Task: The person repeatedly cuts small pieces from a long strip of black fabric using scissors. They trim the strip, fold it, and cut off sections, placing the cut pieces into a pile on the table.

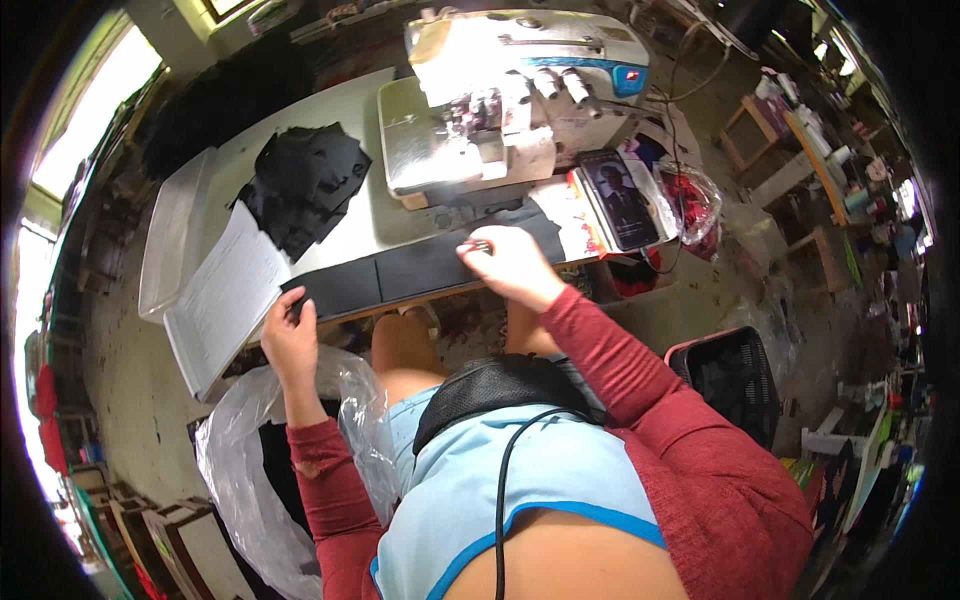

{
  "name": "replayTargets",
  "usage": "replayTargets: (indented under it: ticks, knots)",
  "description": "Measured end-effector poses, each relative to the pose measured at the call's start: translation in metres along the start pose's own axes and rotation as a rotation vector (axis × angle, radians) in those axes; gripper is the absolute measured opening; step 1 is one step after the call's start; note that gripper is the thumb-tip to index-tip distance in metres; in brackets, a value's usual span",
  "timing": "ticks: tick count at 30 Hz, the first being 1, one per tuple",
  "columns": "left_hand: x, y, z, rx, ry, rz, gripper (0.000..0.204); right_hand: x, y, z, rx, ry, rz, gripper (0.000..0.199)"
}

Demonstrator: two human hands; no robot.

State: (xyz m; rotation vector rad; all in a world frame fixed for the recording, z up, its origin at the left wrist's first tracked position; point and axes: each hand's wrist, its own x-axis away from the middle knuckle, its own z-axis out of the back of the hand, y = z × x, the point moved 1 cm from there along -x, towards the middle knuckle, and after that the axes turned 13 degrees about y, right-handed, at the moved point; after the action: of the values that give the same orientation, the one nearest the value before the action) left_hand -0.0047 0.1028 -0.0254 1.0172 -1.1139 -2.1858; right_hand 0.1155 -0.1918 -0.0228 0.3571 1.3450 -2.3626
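A long strip of black fabric (420, 268) lies along the front edge of the sewing table, with a seam or edge line across it. At its left end, my left hand (291, 338) pinches the fabric's corner between thumb and fingers. My right hand (513, 265) rests over the right part of the strip, fingers curled closed around a small shiny thing too small to name. Behind the strip stands a white and blue sewing machine (590, 75), its lamp glaring over the needle area. A heap of black fabric pieces (305, 185) lies farther back on the left.
An open notebook (225, 290) and a clear plastic bin (175, 235) sit at the table's left. A phone (617, 200) lies on the right, beside a clear bag (690, 205). A plastic bag (240, 450) hangs by my left arm; a dark basket (735, 375) stands right.
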Motion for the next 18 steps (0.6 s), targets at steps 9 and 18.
replayTargets:
  ticks: [9, 18]
  knots:
    - [0.002, -0.01, -0.025, -0.556, 0.099, -0.385, 0.024, 0.014, 0.078, 0.07, 0.396, 0.059, -0.278, 0.027]
    - [0.026, 0.053, -0.081, -0.462, -0.068, -0.449, 0.018, 0.008, 0.071, 0.071, 0.367, 0.119, -0.274, 0.022]
